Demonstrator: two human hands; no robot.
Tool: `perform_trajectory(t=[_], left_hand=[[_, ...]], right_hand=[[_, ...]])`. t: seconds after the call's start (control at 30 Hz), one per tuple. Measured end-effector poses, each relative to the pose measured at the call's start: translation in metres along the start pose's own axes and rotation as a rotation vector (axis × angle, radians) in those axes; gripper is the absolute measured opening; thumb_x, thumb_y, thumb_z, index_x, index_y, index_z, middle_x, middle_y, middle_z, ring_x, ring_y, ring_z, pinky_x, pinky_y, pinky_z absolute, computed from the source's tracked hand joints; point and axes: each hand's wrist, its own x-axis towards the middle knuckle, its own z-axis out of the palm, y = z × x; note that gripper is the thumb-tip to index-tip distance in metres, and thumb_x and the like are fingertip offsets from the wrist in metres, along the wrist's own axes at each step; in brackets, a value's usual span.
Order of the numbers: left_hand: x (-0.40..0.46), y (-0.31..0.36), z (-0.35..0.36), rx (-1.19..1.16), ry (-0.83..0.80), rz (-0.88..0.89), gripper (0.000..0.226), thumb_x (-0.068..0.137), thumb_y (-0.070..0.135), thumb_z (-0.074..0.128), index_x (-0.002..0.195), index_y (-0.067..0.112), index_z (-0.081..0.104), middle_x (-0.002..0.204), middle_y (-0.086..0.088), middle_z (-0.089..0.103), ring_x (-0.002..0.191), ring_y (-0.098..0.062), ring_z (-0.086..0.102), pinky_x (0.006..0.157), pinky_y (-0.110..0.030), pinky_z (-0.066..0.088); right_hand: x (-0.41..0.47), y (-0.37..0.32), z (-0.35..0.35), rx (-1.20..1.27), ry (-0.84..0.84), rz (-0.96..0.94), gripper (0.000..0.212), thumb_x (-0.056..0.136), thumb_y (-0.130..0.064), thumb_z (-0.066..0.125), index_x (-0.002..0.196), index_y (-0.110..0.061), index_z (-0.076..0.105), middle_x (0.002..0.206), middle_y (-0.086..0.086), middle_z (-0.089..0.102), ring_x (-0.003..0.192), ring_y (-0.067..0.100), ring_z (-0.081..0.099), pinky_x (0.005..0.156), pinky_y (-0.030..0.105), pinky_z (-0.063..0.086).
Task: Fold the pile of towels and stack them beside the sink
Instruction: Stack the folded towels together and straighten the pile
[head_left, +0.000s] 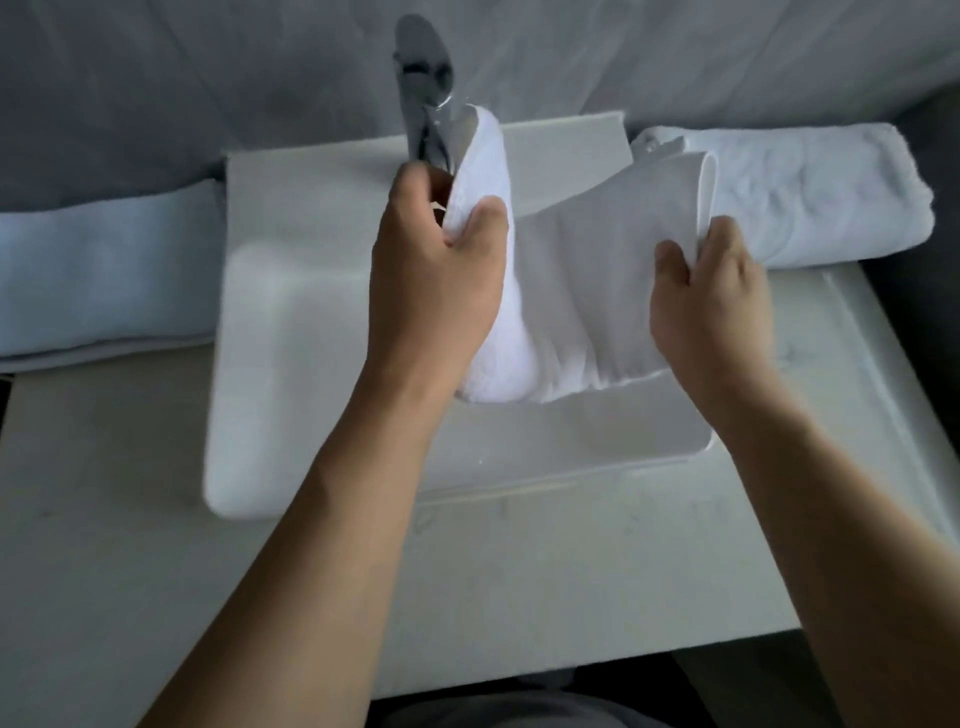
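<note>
Both hands are holding a white towel (566, 291) up over the sink (291, 322). The left hand (436, 280) is gripping one bunched end, thumb and fingers curled round the cloth, though the fingertips are hiding behind the fold. The right hand (711, 306) is pinching the opposite edge, its fingertips disappearing behind the fabric. The towel is hanging between them and covering part of the basin and the base of the tap (423, 88). A folded white towel (800, 192) is lying right of the sink; a pale towel (104, 280) on the left, possibly folded, is running off the frame edge. Motion blur is softening everything.
</note>
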Motion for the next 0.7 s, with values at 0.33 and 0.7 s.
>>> perform_trajectory(t=[0.33,0.7], left_hand=[[0.029,0.086,0.162,-0.106,-0.001,0.057,0.016,0.091,0.026,0.058,0.1,0.013,0.056,0.088,0.007,0.064,0.075,-0.006,0.059,0.068,-0.024,0.049],[0.103,0.046,0.274,-0.402,-0.135,-0.238,0.023,0.099,0.023,0.06,0.12,0.022,0.053,0.117,0.002,0.066,0.108,-0.015,0.066,0.096,-0.038,0.055]], right_hand=[[0.161,0.124,-0.058,-0.026,0.074,0.211,0.034,0.101,-0.032,0.037,0.118,-0.005,0.049,0.116,0.01,0.06,0.092,0.023,0.05,0.064,0.02,0.019],[0.282,0.243,-0.065,-0.07,0.09,0.297,0.038,0.096,-0.028,0.036,0.116,0.003,0.044,0.125,0.025,0.054,0.112,0.041,0.051,0.084,0.039,0.037]])
